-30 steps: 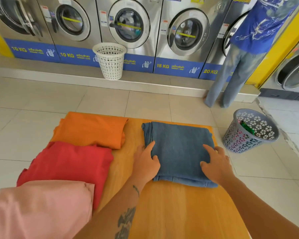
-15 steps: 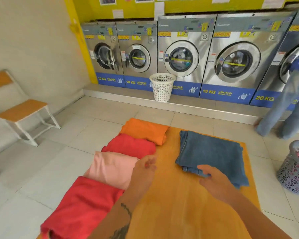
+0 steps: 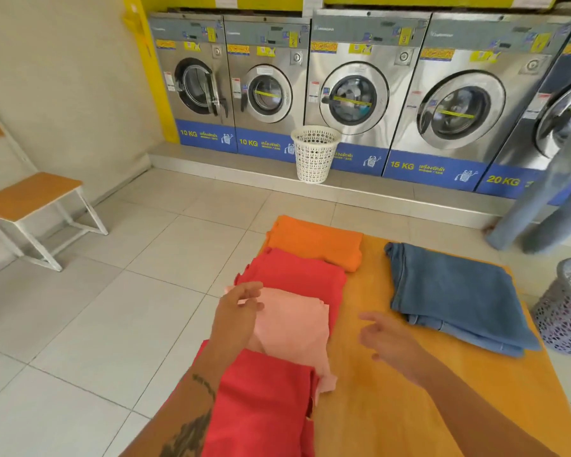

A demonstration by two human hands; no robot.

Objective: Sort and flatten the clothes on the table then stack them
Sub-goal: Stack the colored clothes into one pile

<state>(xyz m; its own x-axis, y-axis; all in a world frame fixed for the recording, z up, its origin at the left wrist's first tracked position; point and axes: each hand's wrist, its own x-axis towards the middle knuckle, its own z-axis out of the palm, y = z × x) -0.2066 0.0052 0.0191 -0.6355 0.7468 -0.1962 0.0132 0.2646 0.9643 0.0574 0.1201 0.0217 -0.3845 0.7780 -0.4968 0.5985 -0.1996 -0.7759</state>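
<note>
Table: folded jeans right, pink garment left.
Left hand: over pink, fingers spread.
Right hand: empty, fingers loose.

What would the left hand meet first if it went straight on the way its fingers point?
Probably the pink cloth: the left hand hangs open over its near-left edge, fingers aimed right and away. Its height above the cloth is unclear.

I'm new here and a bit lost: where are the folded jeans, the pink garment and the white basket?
folded jeans (image 3: 455,291): head view, middle of top layer.
pink garment (image 3: 294,328): head view, centre of cloth.
white basket (image 3: 314,159): head view, front wall.
</note>
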